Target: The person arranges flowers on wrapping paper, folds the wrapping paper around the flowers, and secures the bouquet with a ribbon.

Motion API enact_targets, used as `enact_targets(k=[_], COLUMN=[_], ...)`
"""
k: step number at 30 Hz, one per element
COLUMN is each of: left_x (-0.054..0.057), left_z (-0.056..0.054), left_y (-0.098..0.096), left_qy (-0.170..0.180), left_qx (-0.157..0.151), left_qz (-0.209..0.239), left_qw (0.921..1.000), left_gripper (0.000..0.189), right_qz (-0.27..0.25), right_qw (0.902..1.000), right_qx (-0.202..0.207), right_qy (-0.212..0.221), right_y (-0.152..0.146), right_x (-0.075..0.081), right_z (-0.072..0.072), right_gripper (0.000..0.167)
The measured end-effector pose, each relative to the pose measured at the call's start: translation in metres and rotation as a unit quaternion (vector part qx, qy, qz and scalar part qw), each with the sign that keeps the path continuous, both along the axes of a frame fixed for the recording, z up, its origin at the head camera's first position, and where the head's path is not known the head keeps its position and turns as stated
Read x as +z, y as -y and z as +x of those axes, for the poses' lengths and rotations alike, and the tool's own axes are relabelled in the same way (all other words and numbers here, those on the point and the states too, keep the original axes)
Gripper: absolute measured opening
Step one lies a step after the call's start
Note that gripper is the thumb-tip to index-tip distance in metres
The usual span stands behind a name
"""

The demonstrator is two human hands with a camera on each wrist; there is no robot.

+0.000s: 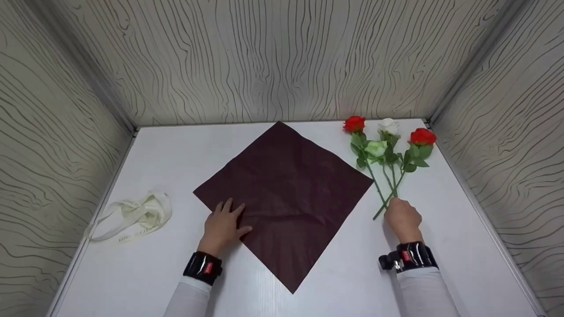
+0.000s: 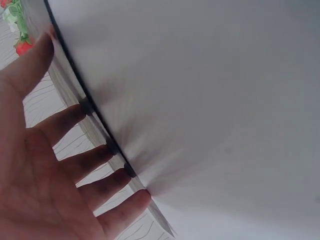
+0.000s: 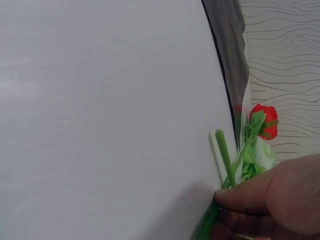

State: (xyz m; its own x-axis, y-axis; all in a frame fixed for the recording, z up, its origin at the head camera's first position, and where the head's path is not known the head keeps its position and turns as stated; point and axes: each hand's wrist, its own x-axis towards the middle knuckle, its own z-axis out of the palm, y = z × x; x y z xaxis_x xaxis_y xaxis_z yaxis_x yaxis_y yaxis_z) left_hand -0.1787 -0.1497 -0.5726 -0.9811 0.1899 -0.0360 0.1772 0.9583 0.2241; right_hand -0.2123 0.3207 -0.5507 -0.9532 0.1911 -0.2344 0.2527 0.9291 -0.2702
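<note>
A square sheet of dark maroon wrapping paper [image 1: 282, 185] lies on the white table with a corner toward the front. On its lower left edge rests my left hand [image 1: 222, 226], fingers spread; in the left wrist view the fingertips [image 2: 122, 202] touch along that edge. My right hand [image 1: 403, 218] grips crossed flower stems [image 1: 392, 185] to the right of the paper; the right wrist view has the thumb [image 3: 245, 197] pressed against green stems. Their heads point to the back: two red roses [image 1: 422, 136], a white rose [image 1: 388, 126] and a pale green one [image 1: 376, 149].
A loosely heaped cream ribbon [image 1: 152, 211] with printed letters lies on the left of the table [image 1: 145, 273]. Wood-patterned panels [image 1: 282, 61] stand at the back and on both sides. The flower heads are near the back right corner.
</note>
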Motion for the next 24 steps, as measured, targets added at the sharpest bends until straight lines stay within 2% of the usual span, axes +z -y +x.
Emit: enact_targets(k=[7,11,17,24], left_x=[-0.0003,0.0014,0.0019,0.0003], left_z=[-0.0015,-0.0021,-0.0017,-0.0012], left_y=[-0.0008,-0.0005,-0.0001,-0.0005], left_qy=[0.0,-0.002,-0.007,-0.01], left_qx=[0.0,-0.001,-0.005,-0.001], left_qz=[-0.007,-0.009,-0.008,-0.01], left_qw=[1.0,1.0,0.9999,0.9999], left_gripper=[0.068,0.068,0.068,0.068], right_qz=[-0.028,-0.075,-0.15,-0.166], right_qw=[0.9993,0.9967,0.9878,0.9856], right_qx=[-0.017,-0.02,-0.006,0.002], right_qy=[0.016,0.022,0.043,0.033], right_y=[-0.0001,-0.0014,-0.0007,0.0069], right_x=[0.0061,0.0097,0.0097,0.0063], right_z=[0.0019,0.0019,-0.0015,-0.0013], right_gripper=[0.017,0.018,0.022,0.018])
